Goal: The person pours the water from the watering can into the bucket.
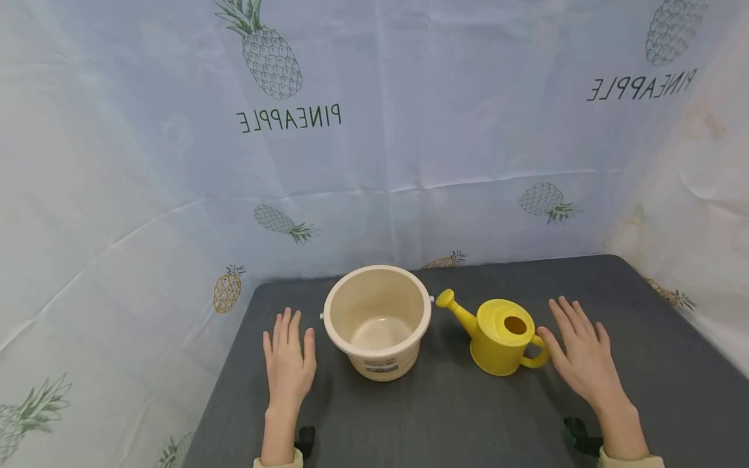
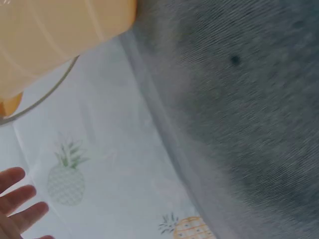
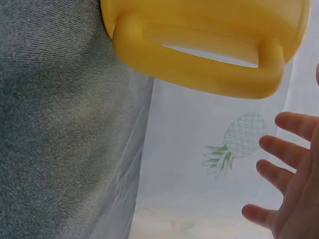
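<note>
On the left, my left hand (image 1: pixel 289 367) has straight fingers near the cream bucket (image 1: pixel 374 300); on the right, my right hand (image 1: pixel 585 357), fingers spread, is just beside the yellow watering can (image 1: pixel 497 344), standing between it and the bucket. Pineapple-print cloth (image 1: pixel 456 136) hangs beyond the dark table (image 1: pixel 450 419).
</note>
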`<state>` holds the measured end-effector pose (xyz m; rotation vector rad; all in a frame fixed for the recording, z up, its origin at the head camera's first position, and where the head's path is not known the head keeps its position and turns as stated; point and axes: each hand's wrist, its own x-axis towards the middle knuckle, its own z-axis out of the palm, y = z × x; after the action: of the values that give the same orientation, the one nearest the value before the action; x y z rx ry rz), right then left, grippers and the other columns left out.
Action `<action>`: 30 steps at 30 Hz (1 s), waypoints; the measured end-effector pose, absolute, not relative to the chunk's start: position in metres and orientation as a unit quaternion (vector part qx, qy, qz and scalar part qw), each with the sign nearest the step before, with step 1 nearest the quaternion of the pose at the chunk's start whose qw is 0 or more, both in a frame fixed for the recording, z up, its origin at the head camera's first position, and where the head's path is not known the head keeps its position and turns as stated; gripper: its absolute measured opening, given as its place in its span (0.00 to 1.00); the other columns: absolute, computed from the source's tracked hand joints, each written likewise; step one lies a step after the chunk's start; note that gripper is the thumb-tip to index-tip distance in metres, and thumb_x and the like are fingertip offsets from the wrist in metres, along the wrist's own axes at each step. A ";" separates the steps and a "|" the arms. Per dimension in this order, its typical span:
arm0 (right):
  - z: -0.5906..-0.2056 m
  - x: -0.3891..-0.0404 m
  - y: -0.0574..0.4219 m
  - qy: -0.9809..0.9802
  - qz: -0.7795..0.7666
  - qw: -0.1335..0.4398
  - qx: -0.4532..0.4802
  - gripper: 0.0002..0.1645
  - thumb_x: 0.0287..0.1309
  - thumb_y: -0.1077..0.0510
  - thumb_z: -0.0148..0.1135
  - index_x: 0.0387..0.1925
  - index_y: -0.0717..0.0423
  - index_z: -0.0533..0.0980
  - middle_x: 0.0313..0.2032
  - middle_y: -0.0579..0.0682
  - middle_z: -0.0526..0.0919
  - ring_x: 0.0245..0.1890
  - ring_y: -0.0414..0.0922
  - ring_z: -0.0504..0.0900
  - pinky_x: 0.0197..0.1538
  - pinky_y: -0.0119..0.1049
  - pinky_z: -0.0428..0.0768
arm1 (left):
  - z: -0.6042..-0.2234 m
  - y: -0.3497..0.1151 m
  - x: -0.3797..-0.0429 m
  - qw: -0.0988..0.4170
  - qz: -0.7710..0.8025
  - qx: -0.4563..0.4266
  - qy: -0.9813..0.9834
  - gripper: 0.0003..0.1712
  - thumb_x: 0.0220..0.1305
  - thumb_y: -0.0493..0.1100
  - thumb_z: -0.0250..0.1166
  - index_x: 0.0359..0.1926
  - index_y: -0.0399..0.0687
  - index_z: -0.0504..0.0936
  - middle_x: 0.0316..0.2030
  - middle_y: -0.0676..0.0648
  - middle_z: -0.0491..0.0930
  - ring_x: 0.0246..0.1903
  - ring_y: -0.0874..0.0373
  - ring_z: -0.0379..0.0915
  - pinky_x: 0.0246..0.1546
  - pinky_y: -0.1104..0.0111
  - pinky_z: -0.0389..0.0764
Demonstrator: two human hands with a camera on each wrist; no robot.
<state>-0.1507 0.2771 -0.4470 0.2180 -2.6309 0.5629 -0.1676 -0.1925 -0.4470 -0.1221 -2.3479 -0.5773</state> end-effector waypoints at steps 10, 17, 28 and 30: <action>-0.441 -0.148 0.280 -0.942 0.217 0.233 0.108 0.35 0.60 0.52 0.52 0.65 0.56 0.53 0.63 0.61 0.55 0.65 0.53 0.45 0.56 0.62 0.42 | -0.421 -0.191 -0.174 0.342 -0.375 -0.053 -0.860 0.19 0.65 0.45 0.51 0.52 0.38 0.72 0.46 0.40 0.74 0.48 0.47 0.68 0.49 0.51 0.63; -0.443 -0.144 0.281 -0.940 0.222 0.234 0.111 0.35 0.60 0.53 0.52 0.65 0.55 0.54 0.62 0.61 0.56 0.65 0.53 0.46 0.57 0.61 0.44 | -0.408 -0.185 -0.182 0.270 -0.491 -0.063 -0.826 0.16 0.64 0.45 0.52 0.49 0.41 0.75 0.40 0.43 0.77 0.43 0.53 0.71 0.43 0.57 0.69; -0.447 -0.141 0.281 -0.938 0.237 0.227 0.114 0.34 0.60 0.53 0.53 0.65 0.54 0.55 0.61 0.62 0.59 0.63 0.56 0.52 0.54 0.62 0.48 | -0.404 -0.174 -0.195 0.186 -0.515 -0.052 -0.835 0.22 0.65 0.46 0.51 0.54 0.36 0.69 0.45 0.37 0.74 0.44 0.47 0.72 0.46 0.55 0.69; -0.448 -0.141 0.281 -0.936 0.244 0.225 0.119 0.34 0.60 0.53 0.53 0.65 0.53 0.55 0.60 0.62 0.60 0.62 0.57 0.53 0.54 0.62 0.49 | -0.405 -0.172 -0.196 0.184 -0.514 -0.050 -0.836 0.23 0.65 0.46 0.51 0.54 0.35 0.69 0.44 0.37 0.74 0.44 0.46 0.71 0.46 0.54 0.68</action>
<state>-0.1412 0.2815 -0.4484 0.3274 -2.5822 0.6725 -0.1961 -0.1723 -0.4054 -0.1399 -2.3573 -1.4490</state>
